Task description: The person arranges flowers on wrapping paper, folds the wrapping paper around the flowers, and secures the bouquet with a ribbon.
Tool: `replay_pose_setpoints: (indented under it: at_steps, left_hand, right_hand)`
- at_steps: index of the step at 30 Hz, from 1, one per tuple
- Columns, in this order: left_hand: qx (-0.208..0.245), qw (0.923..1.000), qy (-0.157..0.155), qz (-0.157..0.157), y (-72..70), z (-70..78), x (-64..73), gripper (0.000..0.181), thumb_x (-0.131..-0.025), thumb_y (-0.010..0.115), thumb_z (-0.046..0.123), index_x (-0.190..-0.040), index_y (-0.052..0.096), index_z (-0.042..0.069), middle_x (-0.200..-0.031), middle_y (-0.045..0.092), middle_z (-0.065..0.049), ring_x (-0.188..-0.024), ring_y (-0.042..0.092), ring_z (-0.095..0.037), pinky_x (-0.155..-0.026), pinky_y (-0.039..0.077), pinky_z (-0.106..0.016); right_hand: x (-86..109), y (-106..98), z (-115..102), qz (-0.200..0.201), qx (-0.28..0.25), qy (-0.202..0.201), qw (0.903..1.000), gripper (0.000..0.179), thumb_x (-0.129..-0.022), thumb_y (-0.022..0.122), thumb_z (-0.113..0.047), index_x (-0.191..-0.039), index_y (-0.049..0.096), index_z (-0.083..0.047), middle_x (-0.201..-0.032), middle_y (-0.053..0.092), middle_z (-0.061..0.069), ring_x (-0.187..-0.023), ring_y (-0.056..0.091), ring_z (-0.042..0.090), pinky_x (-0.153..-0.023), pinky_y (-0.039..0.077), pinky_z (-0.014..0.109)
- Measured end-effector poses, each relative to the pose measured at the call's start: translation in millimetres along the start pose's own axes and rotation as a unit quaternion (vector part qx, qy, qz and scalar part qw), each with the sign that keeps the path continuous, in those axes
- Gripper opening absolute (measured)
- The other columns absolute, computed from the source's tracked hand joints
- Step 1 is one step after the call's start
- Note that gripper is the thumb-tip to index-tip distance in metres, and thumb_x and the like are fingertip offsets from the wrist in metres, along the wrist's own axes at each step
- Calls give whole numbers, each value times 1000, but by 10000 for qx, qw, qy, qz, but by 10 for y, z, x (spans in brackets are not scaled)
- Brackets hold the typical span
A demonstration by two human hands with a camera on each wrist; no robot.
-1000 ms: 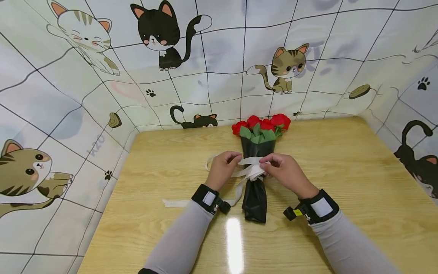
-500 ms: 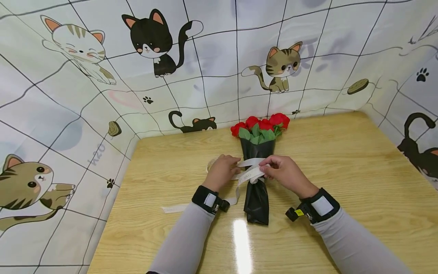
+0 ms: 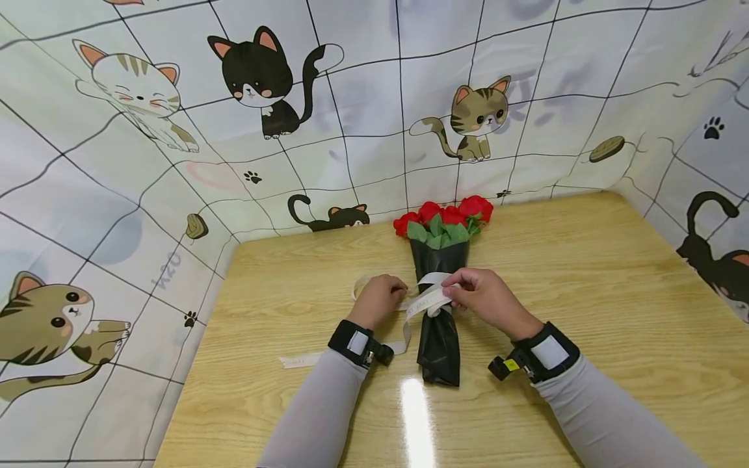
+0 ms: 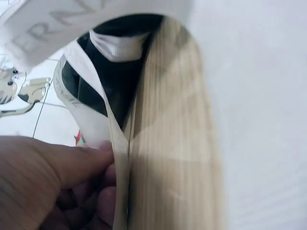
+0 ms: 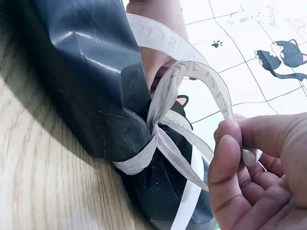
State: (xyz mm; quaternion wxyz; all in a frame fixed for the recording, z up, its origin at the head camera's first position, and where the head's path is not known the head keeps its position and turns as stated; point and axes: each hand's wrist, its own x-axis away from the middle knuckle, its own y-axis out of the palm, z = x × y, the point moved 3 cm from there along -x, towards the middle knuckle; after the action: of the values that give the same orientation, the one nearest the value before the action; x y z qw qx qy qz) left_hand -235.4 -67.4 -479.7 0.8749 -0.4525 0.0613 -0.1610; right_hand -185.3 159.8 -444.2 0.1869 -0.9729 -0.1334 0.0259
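Observation:
A bouquet of red roses in black wrapping lies on the table, blooms pointing away. Around its narrowed middle runs a white printed ribbon, knotted there with loops and loose ends. My right hand pinches a ribbon loop between thumb and fingers, right of the knot; the right wrist view shows this loop rising from the knot. Left of the wrapping, my left hand pinches another stretch of ribbon. In the left wrist view its thumb presses that strip against curled fingers.
A ribbon tail stretches left across the wooden table, passing under my left wrist. A cloth wall with printed cats stands behind the table and along both sides.
My left hand has drawn slightly left and down, away from the wrapping. The ribbon at my right hand has flattened, showing its print. The head view has shifted a little.

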Motion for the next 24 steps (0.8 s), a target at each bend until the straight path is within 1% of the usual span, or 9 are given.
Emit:
replay_pose_setpoints:
  at_steps: [3,7,11,14,16,18,20,22,24]
  left_hand:
    - [109,9992,-216,333,-74,-37,17,18,-105,62,21,-105,77,12,-91,72,0,-77,59,-12,-72,50,-28]
    - [428,9918,-356,1151,-334,-59,86,18,-105,63,24,-106,77,12,-84,68,0,-69,55,-14,-63,44,-28]
    - [1149,9742,-195,1931,-700,47,250,17,-104,64,23,-107,76,11,-81,69,-2,-67,58,-19,-57,41,-27]
    - [1792,9566,119,2294,-963,273,443,16,-104,64,20,-107,75,8,-85,73,-4,-73,66,-23,-60,49,-26]
    - [2095,9445,460,2487,-1099,467,598,15,-104,63,16,-107,75,6,-89,74,-6,-77,69,-21,-65,54,-26]
    - [2273,9330,923,2634,-1193,690,785,14,-103,62,10,-106,75,4,-94,75,-9,-77,69,-19,-69,57,-28]
    - [2262,9225,1619,2675,-1231,917,972,13,-102,61,3,-104,74,2,-96,75,-10,-76,67,-17,-69,57,-29]
    - [2155,9119,2403,2534,-1214,1142,1147,13,-100,61,-2,-103,74,1,-97,75,-11,-78,67,-17,-69,57,-29]
    - [1919,9033,3174,2154,-1142,1351,1290,13,-98,63,-5,-102,73,2,-98,75,-10,-82,67,-15,-72,57,-25]
  right_hand:
    - [8,-4,-4,1,-4,6,10000,17,-99,71,-13,-111,74,-2,-92,73,14,-79,69,26,-71,60,34]
    - [7,-6,4,0,1,45,10000,17,-98,71,-13,-111,74,-2,-93,73,13,-80,69,24,-72,61,34]
    - [-6,-9,27,-8,21,89,10000,17,-99,71,-13,-111,74,-2,-93,73,13,-81,70,27,-73,61,36]
    - [-21,-20,46,11,52,119,9999,16,-100,70,-14,-111,74,-4,-92,73,13,-82,70,32,-73,61,37]
    - [-30,-27,52,35,55,144,9999,16,-100,69,-14,-111,74,-4,-91,72,14,-83,70,35,-73,61,36]
    - [-39,-31,57,51,28,162,9999,16,-100,69,-14,-112,74,-4,-90,72,13,-83,70,35,-72,61,36]
    - [-45,-31,59,40,-18,180,9998,17,-100,69,-14,-112,74,-4,-90,72,13,-82,70,33,-73,61,37]
    - [-50,-28,60,42,-90,173,9998,17,-100,70,-14,-112,74,-3,-90,72,12,-80,69,29,-72,61,38]
    - [-55,-26,57,44,-126,119,9998,17,-100,70,-14,-112,74,-3,-90,72,12,-78,69,25,-71,61,36]
